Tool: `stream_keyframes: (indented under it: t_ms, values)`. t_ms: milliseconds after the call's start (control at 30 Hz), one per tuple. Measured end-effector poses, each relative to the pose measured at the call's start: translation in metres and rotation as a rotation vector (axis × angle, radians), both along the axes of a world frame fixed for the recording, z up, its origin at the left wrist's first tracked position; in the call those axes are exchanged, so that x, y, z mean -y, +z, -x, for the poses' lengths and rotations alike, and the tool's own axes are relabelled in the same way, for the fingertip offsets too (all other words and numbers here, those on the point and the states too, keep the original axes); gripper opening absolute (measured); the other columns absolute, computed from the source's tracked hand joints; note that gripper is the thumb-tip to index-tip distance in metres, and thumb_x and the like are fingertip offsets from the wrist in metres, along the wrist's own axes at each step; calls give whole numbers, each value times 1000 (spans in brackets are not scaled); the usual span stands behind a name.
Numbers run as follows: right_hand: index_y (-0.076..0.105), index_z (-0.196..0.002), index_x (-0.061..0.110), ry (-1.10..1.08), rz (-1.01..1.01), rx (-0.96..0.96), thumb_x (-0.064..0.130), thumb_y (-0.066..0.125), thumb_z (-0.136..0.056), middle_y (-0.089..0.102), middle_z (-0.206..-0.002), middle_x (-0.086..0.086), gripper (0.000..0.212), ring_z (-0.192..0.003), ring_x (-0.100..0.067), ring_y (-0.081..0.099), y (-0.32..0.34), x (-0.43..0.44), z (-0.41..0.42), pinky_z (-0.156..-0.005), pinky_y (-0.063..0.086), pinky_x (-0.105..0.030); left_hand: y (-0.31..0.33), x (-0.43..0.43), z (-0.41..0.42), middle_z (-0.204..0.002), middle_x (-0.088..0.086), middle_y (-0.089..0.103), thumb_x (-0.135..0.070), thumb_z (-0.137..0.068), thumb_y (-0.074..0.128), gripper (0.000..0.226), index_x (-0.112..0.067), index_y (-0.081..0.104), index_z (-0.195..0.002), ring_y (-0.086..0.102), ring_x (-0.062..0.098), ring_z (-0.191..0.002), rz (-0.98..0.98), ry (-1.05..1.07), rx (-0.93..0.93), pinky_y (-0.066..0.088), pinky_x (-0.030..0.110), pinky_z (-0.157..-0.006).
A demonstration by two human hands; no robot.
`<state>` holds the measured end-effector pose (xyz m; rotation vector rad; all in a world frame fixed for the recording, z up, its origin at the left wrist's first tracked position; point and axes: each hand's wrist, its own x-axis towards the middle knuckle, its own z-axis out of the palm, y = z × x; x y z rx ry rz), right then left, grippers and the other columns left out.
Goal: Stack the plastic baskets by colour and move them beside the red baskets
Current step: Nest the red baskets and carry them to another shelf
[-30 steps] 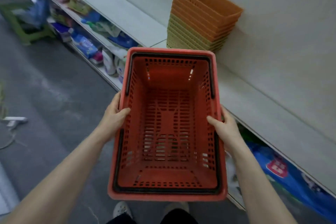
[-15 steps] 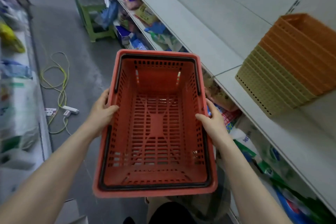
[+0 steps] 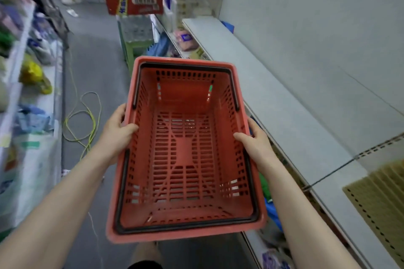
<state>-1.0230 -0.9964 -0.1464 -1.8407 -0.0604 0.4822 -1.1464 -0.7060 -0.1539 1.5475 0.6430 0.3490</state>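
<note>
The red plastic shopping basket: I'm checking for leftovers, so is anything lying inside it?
No, the red plastic shopping basket shows only its bare slotted floor and walls.

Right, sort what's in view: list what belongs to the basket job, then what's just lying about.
Job:
red basket
left hand
right hand
olive baskets
grey shelf

Lying about:
yellow-green cable
red carton
green stool
yellow bag
</note>
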Motion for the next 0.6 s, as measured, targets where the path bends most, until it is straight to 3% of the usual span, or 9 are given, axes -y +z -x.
stream_keyframes:
  t_ms: [100, 167, 267, 333, 433, 500, 600]
  values:
    - [60, -123, 44, -39, -17, 60, 17, 59, -72, 76, -99, 4, 58, -87, -22, 75, 7, -50, -48, -83, 59, -50, 9, -52, -57, -91, 0, 66, 6, -77, 48, 56, -33, 54, -116, 61, 22, -78, 9, -27, 17, 52, 40, -77]
    - [62, -121, 42, -72, -10, 80, 11, 58, -75, 77, -95, 5, 55, -85, -21, 75, 18, -82, -74, -82, 59, -50, 19, -84, -92, -92, 0, 66, 0, -69, 49, 61, -31, 52, -121, 63, 20, -78, -2, -44, 18, 52, 40, -81]
    - [61, -121, 43, -126, -33, 77, 9, 56, -78, 76, -97, 3, 54, -84, -23, 75, 31, -123, -112, -79, 60, -51, 33, -128, -150, -89, -2, 65, 13, -79, 44, 63, -28, 50, -127, 64, 2, -64, -25, -87, 40, 56, 25, -64]
    - [61, -121, 41, -142, -63, 66, 9, 56, -81, 76, -102, -1, 52, -88, -28, 74, 39, -148, -140, -78, 60, -52, 45, -153, -189, -89, -4, 65, 16, -81, 42, 65, -30, 51, -126, 64, -1, -63, -49, -96, 35, 55, 17, -58]
    - [62, -123, 27, -201, -164, 16, 2, 56, -88, 76, -98, -11, 44, -86, -33, 74, 55, -177, -187, -72, 61, -48, 57, -186, -247, -92, 1, 68, 14, -81, 43, 62, -32, 54, -121, 66, 14, -70, -54, -145, 36, 55, 20, -52]
    - [63, -121, 21, -202, -209, -21, 5, 58, -90, 76, -91, -12, 35, -75, -29, 74, 65, -192, -228, -62, 60, -40, 66, -208, -290, -92, 4, 69, 12, -84, 43, 58, -34, 55, -117, 69, 14, -63, -38, -184, 34, 55, 24, -47]
    - [63, -123, 20, -183, -199, 4, 17, 63, -90, 76, -98, -9, 33, -83, -27, 74, 73, -211, -300, -72, 59, -43, 78, -239, -360, -92, 4, 70, 8, -88, 46, 51, -30, 57, -121, 70, 9, -58, -48, -213, 51, 55, 24, -46]
